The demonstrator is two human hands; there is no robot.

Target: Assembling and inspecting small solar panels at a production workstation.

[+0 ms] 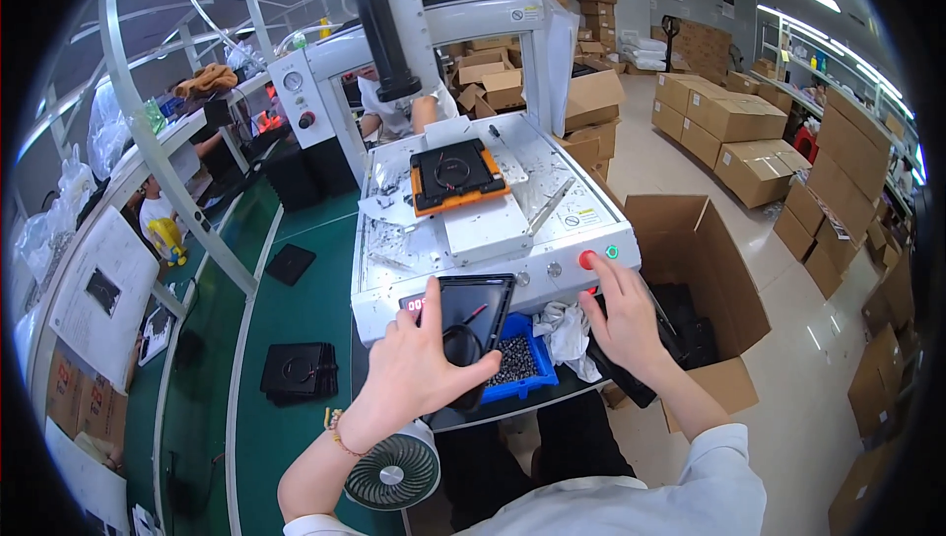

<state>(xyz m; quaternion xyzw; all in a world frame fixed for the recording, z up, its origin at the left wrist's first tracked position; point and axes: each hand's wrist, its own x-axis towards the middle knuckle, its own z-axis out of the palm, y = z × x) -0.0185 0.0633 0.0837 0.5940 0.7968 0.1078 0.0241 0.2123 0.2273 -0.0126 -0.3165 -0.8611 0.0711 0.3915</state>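
Observation:
My left hand (pixel 419 364) grips a black rectangular panel (pixel 475 301) with a thin cable coiled on it, thumb on one side and fingers along the other. The panel is tilted in front of the white machine's front face. With fingers spread, my right hand (pixel 628 314) reaches that face, a fingertip at the red push button (pixel 588 259). A green-ringed button (pixel 612 251) sits beside it. On the machine's white bed (pixel 394 270), an orange fixture (pixel 463 203) carries another black panel (pixel 452 172) with a looped cable. Above it hangs a black cylindrical head (pixel 382 33).
A blue bin (pixel 537 378) of small dark parts and crumpled white cloth (pixel 565 334) lie below the machine's front. Stacked black panels (pixel 299 370) rest on the green bench at left. A small fan (pixel 392 474) stands near me. An open carton (pixel 724 290) is at right; someone sits behind the machine.

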